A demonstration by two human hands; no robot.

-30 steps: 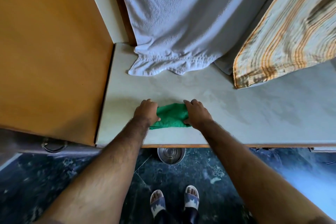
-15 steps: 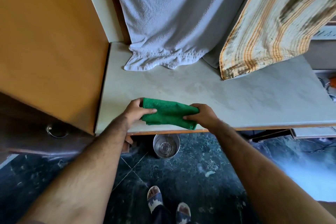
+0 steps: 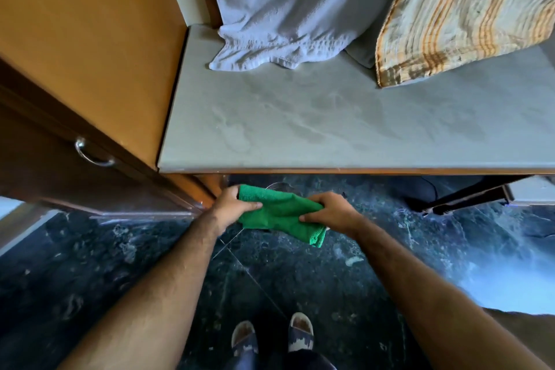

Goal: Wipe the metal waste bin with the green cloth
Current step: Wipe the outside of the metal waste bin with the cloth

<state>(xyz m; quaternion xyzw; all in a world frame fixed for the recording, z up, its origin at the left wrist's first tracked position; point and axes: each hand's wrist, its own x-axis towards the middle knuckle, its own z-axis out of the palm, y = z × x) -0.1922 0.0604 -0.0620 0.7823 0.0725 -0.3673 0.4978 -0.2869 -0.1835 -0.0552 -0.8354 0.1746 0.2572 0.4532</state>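
Observation:
The folded green cloth point(image 3: 280, 215) hangs in the air between both hands, in front of the counter's edge and above the dark floor. My left hand point(image 3: 232, 204) grips its left end. My right hand point(image 3: 329, 212) grips its right side, with one corner drooping below. The metal waste bin point(image 3: 277, 185) stands on the floor under the counter; only a thin arc of its rim shows behind the cloth, the rest is hidden by the cloth and hands.
A grey counter point(image 3: 330, 129) spans the view, with a white towel point(image 3: 285, 9) and a striped orange cloth point(image 3: 465, 15) draped onto its back. An orange cabinet point(image 3: 84, 39) with a ring-handled drawer point(image 3: 93, 156) stands at left. My sandalled feet point(image 3: 271, 336) rest on dark marble floor.
Both hands have lifted the green cloth off the counter and drawn it toward me and down, past the counter edge. The cloth now covers most of the bin.

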